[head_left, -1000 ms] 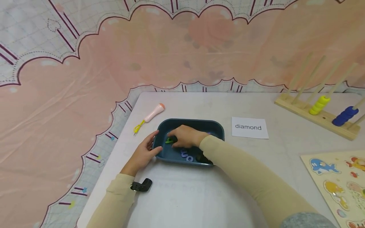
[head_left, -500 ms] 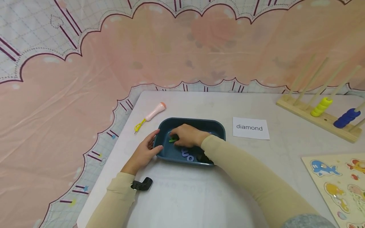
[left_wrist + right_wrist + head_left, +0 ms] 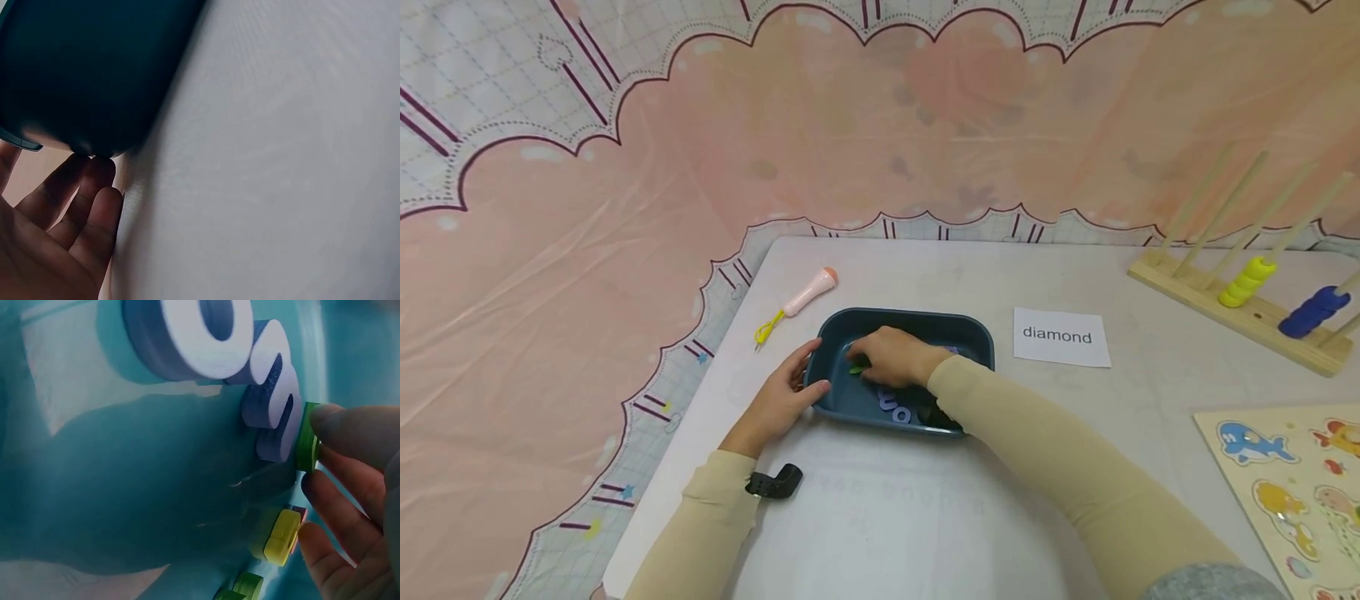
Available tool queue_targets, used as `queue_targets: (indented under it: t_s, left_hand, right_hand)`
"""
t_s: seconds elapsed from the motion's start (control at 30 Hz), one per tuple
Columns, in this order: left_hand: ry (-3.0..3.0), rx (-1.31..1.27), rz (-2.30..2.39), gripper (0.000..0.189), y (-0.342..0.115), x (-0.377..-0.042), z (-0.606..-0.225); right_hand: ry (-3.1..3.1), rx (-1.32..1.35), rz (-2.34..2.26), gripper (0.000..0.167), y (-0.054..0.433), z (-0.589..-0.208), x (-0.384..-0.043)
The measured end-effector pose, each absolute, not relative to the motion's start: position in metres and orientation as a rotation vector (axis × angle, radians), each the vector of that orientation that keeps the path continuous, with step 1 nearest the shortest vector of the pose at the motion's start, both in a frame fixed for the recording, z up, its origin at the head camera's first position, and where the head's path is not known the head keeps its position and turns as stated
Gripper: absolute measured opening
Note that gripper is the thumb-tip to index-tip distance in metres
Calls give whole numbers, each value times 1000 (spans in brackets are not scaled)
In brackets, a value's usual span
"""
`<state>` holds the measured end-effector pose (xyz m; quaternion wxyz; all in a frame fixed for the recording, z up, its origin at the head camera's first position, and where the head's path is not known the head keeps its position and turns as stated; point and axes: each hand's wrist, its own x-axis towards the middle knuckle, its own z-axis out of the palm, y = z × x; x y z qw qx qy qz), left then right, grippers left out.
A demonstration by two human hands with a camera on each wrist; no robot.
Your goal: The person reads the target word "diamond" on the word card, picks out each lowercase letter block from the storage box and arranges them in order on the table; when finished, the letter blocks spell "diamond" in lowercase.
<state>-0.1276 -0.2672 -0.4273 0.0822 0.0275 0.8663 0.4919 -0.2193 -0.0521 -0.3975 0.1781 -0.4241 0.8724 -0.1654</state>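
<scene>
My left hand steadies the left end of a dark teal tray. In the left wrist view its fingers rest against the tray's outer wall, fairly straight. My right hand reaches down inside the tray. Its thumb and fingers pinch a small green piece, whose full shape is hidden. Beside it lie a purple letter O and other purple letters. A yellow piece sits close to the lower fingers, with more green pieces at the bottom of the right wrist view.
A card reading "diamond" lies right of the tray. A pink-handled tool with a yellow end lies behind left. At the right stand a wooden bead stacker and an animal puzzle board. Patterned cloth hangs behind the white table.
My right hand has shifted slightly right within the tray, and less of the green piece shows from above. The left hand keeps its place on the tray. The whole view has drifted slightly.
</scene>
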Motion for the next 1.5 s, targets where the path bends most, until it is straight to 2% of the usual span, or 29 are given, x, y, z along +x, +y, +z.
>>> queue_targets:
  t_s: [0.27,0.73,1.1,1.5]
  left_hand:
    - [2601,101,1477,70,-268,-128,-428]
    - [2586,95,1474,70,-265,-128,-427]
    - [2613,73,1435,70,-266,-129,-428]
    - [2616,62,1420,70,-266,-129,-429]
  right_hand:
    - [2485,-1230,-409,33,-57,-397,-220]
    - [2506,-1183,-510,34,-47,-387,-221]
    - [2514,-1243,-630,38,-26,-356,-223]
    - [2586,-1241,-765,27,17,-335,-219]
